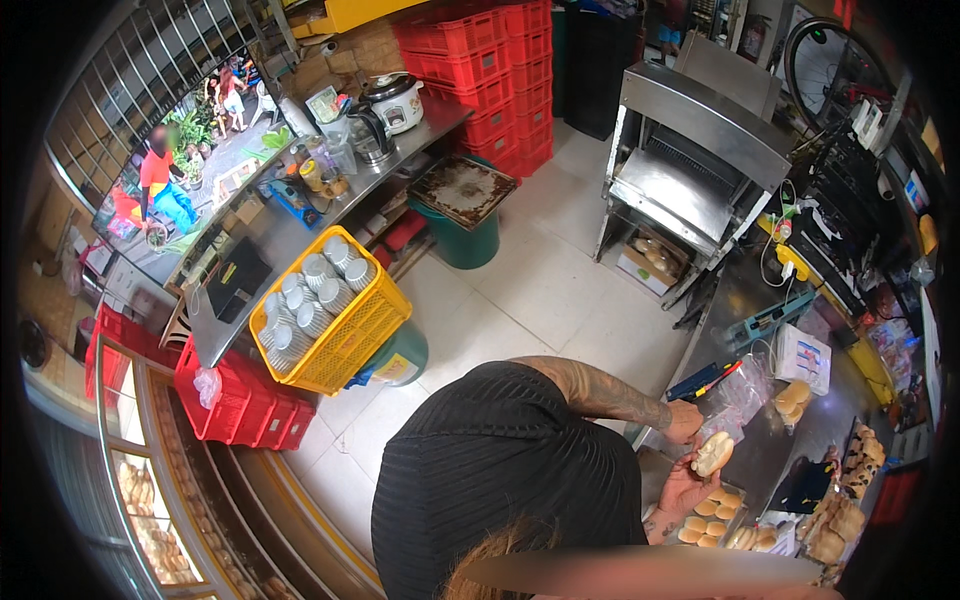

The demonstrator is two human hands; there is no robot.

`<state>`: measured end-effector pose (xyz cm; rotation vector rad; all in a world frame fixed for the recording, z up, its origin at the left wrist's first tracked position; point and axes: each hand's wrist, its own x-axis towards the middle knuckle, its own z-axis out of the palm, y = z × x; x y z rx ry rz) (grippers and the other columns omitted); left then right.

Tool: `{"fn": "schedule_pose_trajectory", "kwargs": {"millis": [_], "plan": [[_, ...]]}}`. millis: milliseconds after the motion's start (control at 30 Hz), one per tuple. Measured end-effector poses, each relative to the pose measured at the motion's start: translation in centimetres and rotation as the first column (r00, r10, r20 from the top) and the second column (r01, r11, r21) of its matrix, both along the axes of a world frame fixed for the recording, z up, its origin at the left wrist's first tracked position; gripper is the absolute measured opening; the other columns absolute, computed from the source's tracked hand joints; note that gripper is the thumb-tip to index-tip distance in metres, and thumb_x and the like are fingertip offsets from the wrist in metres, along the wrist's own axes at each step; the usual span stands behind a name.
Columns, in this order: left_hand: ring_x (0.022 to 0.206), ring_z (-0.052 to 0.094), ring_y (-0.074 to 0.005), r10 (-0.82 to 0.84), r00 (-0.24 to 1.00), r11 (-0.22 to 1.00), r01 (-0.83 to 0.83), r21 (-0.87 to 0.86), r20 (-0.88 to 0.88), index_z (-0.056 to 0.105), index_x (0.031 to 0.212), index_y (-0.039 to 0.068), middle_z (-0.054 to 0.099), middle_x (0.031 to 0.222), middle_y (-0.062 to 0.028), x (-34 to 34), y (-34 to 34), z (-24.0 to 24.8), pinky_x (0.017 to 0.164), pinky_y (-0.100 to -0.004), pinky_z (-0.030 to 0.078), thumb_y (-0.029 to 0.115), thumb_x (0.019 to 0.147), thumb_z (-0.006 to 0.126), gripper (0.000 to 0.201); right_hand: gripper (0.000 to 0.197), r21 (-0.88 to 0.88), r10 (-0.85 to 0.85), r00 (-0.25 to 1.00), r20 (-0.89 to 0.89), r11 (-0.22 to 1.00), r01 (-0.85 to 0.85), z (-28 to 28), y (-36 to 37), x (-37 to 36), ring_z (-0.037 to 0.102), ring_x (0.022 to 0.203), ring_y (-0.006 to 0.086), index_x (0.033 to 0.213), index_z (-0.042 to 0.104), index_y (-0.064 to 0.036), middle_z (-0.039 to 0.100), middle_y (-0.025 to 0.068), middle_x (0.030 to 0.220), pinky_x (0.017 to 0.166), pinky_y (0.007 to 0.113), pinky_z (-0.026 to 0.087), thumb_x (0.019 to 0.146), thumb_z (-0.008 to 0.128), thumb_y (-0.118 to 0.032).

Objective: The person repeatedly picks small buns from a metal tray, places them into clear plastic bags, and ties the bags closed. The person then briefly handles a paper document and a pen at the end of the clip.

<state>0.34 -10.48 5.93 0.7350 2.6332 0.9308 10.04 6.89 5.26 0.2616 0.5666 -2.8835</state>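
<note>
My left arm, tattooed below a black ribbed sleeve, reaches across to a metal worktable [765, 462]. At its end my left hand [684, 421] is closed at the edge of a clear plastic bag [738, 392]; its fingertips are partly hidden. Just below, my right hand [680, 492] holds up a pale bread roll [713, 454], its fingers curled round the underside. Golden buns [712, 504] lie in clusters under that hand. Another small cluster of buns [792, 402] sits beyond the bag, beside a white printed packet [803, 358].
More breads [838, 527] and a dark cloth [805, 486] lie farther along the worktable. A metal bread slicer [690, 170] stands beyond it. Across the tiled floor are a yellow crate [335, 310] of metal moulds, a green bin [465, 235] under a tray, and stacked red crates [480, 80].
</note>
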Motion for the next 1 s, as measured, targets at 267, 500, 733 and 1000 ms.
{"fn": "schedule_pose_trajectory", "kwargs": {"millis": [267,500,733,1000], "plan": [[0.123,0.055,-0.0392,-0.060,0.985,0.997,0.068,0.044,-0.159,0.055,0.121,-0.002,0.054,0.129,-0.0248,-1.4,0.2,-4.1,0.098,-0.0439,0.050,0.018,0.078,0.069,0.050,0.043,0.464,-0.017,0.994,0.108,0.885,-0.035,-1.7,-0.9,0.4,0.064,0.094,0.0222,0.130,0.055,-0.0010,0.063,0.0135,0.117,0.084,0.034,0.055,0.100,0.060,-0.031],[0.143,0.037,-0.0421,-0.223,0.958,0.944,0.259,0.206,-0.181,0.046,0.137,-0.006,0.039,0.149,-0.0316,-0.5,0.4,-2.8,0.117,-0.0430,0.037,0.018,0.077,0.076,0.071,0.052,0.868,0.115,0.901,-0.419,-0.242,0.434,-0.6,-1.0,1.4,0.061,0.109,0.0302,0.133,0.058,-0.0022,0.062,0.0153,0.125,0.096,0.040,0.049,0.088,0.074,-0.024],[0.149,0.028,-0.0403,-0.440,0.889,0.880,0.455,0.134,-0.129,0.042,0.137,-0.012,0.034,0.153,-0.0332,1.1,2.6,-2.3,0.122,-0.0422,0.027,0.018,0.073,0.076,0.078,0.059,0.579,0.408,0.910,-0.076,-0.725,0.373,0.8,-0.1,1.7,0.057,0.116,0.0357,0.132,0.062,-0.0073,0.064,0.0085,0.123,0.109,0.045,0.036,0.077,0.078,-0.020],[0.142,0.040,-0.0382,-0.570,0.754,0.788,0.614,0.042,-0.326,0.042,0.142,-0.003,0.035,0.155,-0.0236,4.9,5.6,0.1,0.115,-0.0469,0.037,0.011,0.073,0.070,0.076,0.067,0.897,0.022,0.941,-0.338,-0.294,0.329,0.6,-0.1,0.8,0.063,0.105,0.0315,0.143,0.049,-0.0059,0.068,0.0149,0.110,0.098,0.042,0.045,0.083,0.077,-0.017]]}}
